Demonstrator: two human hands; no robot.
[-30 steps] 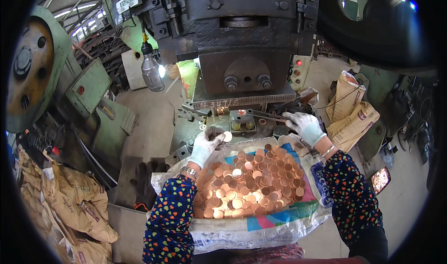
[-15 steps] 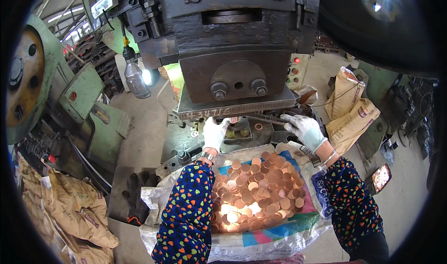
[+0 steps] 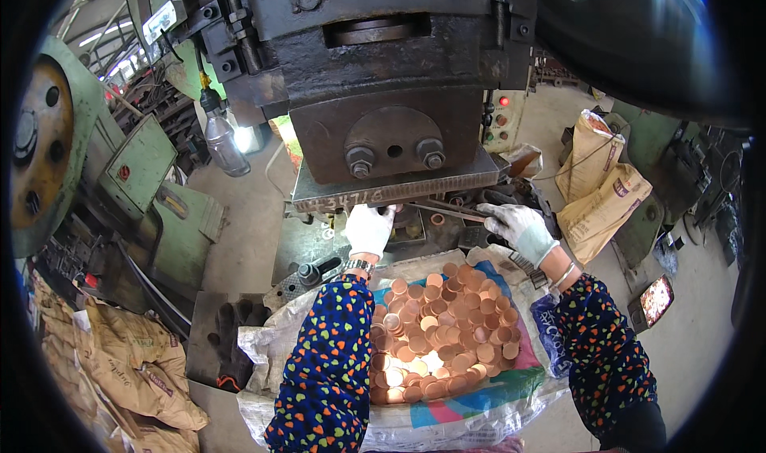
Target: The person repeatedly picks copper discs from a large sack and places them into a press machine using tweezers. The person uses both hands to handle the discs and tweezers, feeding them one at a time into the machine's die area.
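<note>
the left hand point(image 3: 369, 229), in a white knit glove with a metal-banded watch point(image 3: 359, 266) at the wrist, reaches forward to the front edge of a thick, flat, dark steel plate point(image 3: 399, 185). its fingertips are largely hidden at that edge, so whether its fingers are apart, together or clamped on something cannot be told. the right hand point(image 3: 520, 231), in a matching white glove with a pale bangle point(image 3: 565, 274) at the wrist, has its fingers clamped on the near end of a long, thin, dark metal tool point(image 3: 455, 211), which points leftward under the steel plate.

the plate sits beneath the massive dark metal press ram point(image 3: 391, 134), whose face carries two large bolts. a small copper-coloured ring point(image 3: 436, 220) lies on the machine's surface between the two hands, nearer the tool.

closer to the body, a heap of round, flat, copper-coloured discs point(image 3: 447, 333) lies on a white woven sack point(image 3: 267, 373) with blue, pink and green patches, between the two forearms, whose dark sleeves bear small coloured hearts. a lit phone point(image 3: 654, 301) stands right of the right sleeve. brown paper sacks point(image 3: 602, 201) stand on the floor at the right, and a clear plastic bottle point(image 3: 226, 143) hangs left of the press ram.
</note>
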